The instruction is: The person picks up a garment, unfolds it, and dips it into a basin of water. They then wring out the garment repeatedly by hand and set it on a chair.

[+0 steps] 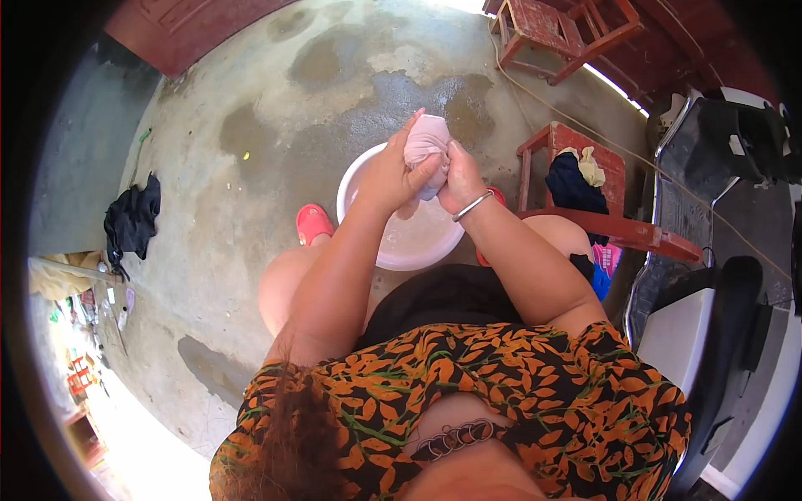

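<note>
Both my hands grip a bunched pale pink cloth (427,138) above a white basin (342,185). My left hand (403,171) wraps the cloth from the left side, thumb across its front. On the other side my right hand (462,178), with a silver bangle at the wrist, closes around the cloth's right edge. The cloth is gathered and wrinkled, and its exact kind does not show. Water (422,234) lies in the basin, which stands on the floor between my feet.
A red wooden chair (614,167) at the right holds dark and cream clothes (576,179). Another red chair (535,29) stands farther back. A cable (601,127) runs past them. Black cloth (134,217) hangs at the left. The concrete floor (251,192) has wet patches.
</note>
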Motion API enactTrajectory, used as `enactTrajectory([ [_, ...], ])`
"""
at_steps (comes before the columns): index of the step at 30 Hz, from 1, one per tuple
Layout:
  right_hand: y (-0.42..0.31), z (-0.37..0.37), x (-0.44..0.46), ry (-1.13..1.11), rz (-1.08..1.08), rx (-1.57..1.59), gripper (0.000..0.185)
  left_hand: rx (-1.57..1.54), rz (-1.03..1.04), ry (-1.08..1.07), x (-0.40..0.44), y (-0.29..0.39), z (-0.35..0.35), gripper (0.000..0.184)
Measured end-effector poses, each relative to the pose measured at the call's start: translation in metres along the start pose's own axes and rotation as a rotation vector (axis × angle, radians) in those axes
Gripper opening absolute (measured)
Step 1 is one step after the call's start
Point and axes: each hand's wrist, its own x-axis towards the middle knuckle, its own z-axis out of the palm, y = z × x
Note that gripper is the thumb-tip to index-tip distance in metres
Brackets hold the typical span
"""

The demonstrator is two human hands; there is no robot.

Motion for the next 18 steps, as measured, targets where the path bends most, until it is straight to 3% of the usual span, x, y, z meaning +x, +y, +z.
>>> enactTrajectory([
  [1,-0.005,-0.005,0.005,0.0,-0.003,0.003,0.034,0.143,0.126,0.031,-0.005,0.008,0.009,0.084],
  [3,-0.016,-0.01,0.014,-0.22,0.081,0.219,0.031,0.185,0.193,0.062,-0.01,0.011,0.024,0.086],
  [5,-0.023,-0.008,0.014,-0.194,0.129,0.206,0.026,0.523,0.506,0.091,-0.013,0.012,0.031,0.09],
  [6,-0.026,0.0,0.009,-0.201,0.146,0.207,0.026,0.413,0.549,0.133,-0.014,0.015,0.035,0.087],
  [13,-0.034,0.043,-0.025,-0.248,0.273,0.206,0.021,0.623,0.486,0.155,-0.013,0.023,0.016,0.078],
  [16,-0.012,0.011,0.0,-0.111,0.112,0.032,0.019,0.505,0.388,0.16,-0.003,0.007,0.005,0.082],
  [18,-0.014,0.019,-0.003,-0.12,0.029,-0.101,0.022,0.051,0.392,0.251,0.004,-0.003,0.001,0.084],
])
